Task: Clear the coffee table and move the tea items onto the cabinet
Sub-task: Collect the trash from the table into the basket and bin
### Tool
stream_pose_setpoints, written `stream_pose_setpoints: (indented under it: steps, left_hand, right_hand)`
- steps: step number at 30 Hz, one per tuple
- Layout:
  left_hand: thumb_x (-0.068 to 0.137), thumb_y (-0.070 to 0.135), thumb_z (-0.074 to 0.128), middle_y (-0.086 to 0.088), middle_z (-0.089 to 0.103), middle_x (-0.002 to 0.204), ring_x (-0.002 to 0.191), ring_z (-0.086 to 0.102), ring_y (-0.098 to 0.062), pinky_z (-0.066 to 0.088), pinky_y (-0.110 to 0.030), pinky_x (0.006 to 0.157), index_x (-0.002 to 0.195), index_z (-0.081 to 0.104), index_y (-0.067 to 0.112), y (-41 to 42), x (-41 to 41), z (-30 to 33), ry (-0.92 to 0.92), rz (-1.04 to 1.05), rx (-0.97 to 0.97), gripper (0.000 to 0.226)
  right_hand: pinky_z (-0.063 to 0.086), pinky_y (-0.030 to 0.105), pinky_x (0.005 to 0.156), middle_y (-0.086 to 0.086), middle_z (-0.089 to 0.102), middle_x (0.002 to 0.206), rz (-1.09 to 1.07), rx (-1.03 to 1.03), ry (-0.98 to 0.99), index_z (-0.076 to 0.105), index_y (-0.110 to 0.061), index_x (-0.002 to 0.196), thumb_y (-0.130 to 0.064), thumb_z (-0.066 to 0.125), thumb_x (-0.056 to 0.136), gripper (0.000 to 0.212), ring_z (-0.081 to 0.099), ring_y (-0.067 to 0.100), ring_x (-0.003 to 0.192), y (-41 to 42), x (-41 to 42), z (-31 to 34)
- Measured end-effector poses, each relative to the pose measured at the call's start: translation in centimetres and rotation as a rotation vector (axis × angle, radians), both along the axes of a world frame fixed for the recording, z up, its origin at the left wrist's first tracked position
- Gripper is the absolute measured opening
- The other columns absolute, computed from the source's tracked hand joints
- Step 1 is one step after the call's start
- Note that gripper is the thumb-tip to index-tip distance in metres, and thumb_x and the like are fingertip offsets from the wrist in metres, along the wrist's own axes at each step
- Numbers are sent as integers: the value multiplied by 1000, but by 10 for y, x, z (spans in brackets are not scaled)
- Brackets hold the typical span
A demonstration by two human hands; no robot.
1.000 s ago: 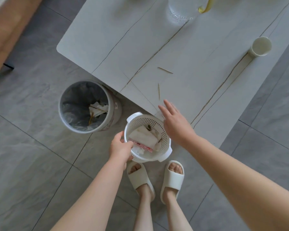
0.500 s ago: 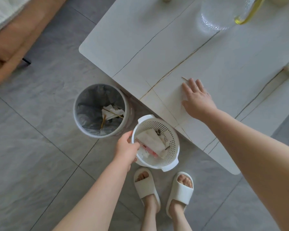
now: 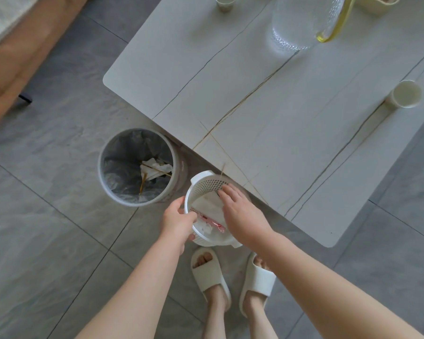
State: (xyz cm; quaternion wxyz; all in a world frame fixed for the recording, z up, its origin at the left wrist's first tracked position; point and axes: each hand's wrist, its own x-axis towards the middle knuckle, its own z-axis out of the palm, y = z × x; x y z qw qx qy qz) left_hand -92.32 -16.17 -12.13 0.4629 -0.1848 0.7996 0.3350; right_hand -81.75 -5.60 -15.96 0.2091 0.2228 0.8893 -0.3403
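The left hand [image 3: 177, 220] is clamped on the near-left rim of a white plastic strainer basket [image 3: 207, 185], thumb hooked inside, fingers curled under the outside, holding it in the air just off the near edge of the coffee table [image 3: 291, 123]. The right hand [image 3: 240, 211] is over the basket with fingers spread loose and pointing down into it. Fingertips seem to be touching the stuff inside, but I honestly can't tell if it's pinching anything or just resting there.

Inside the basket there's a crumpled white tissue [image 3: 212, 204] and a pink and white wrapper [image 3: 209, 220] lying across the bottom.

Right next to the basket, on the floor by the table's near-left corner, sits a round bin [image 3: 137, 167] with a grey liner, and it's got a tissue and a thin stick in it.

Up on the table: a clear textured glass pitcher [image 3: 301, 23] with a yellow handle near the far edge, a small cup [image 3: 224, 2] at the far edge to the left of it, a cream box [image 3: 377, 3] at the far-right corner mostly cut off, and another white cup [image 3: 405, 94] towards the right edge. All well apart from the hands.

The person is standing in pale slippers [image 3: 211, 275] on grey floor tiles, just below the basket. A tan sofa [image 3: 22, 52] is off to the far left.
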Motion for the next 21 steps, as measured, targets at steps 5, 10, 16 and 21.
stream_pose_setpoints:
  steps: [5, 10, 16, 21]
  left_hand:
    - [83, -5, 53, 4, 59, 96, 84, 62, -19, 59, -44, 75, 128, 52, 29, -3, -1, -1, 3, 14, 12, 56]
    - [83, -5, 53, 5, 60, 96, 84, 62, -17, 59, -40, 72, 127, 53, 29, -6, -1, -4, 37, 9, 26, 56]
    - [84, -6, 51, 7, 59, 95, 82, 60, -14, 59, -37, 64, 126, 53, 29, -15, 2, 2, 40, 28, 46, 54]
    - [84, -6, 52, 10, 58, 92, 79, 61, -14, 58, -33, 57, 126, 51, 29, -25, 9, 29, 48, 17, 41, 55]
  right_hand:
    - [25, 39, 113, 7, 28, 152, -91, 162, 106, 37, -13, 138, -6, 45, 90, 50, 18, 24, 143, 17, -4, 5]
    - [-8, 45, 115, 0, -16, 157, 100, 220, -48, -5, -22, 148, -10, 37, 92, 71, -22, 24, 142, 36, -24, -6]
    - [0, 48, 117, 8, 6, 158, 229, 214, -116, 30, -10, 142, -13, 38, 89, 54, -16, 27, 144, 17, -12, 0]
    - [25, 40, 112, 0, 44, 142, 35, 80, -46, 45, -16, 132, -10, 39, 91, 42, 11, 22, 145, -2, 12, 34]
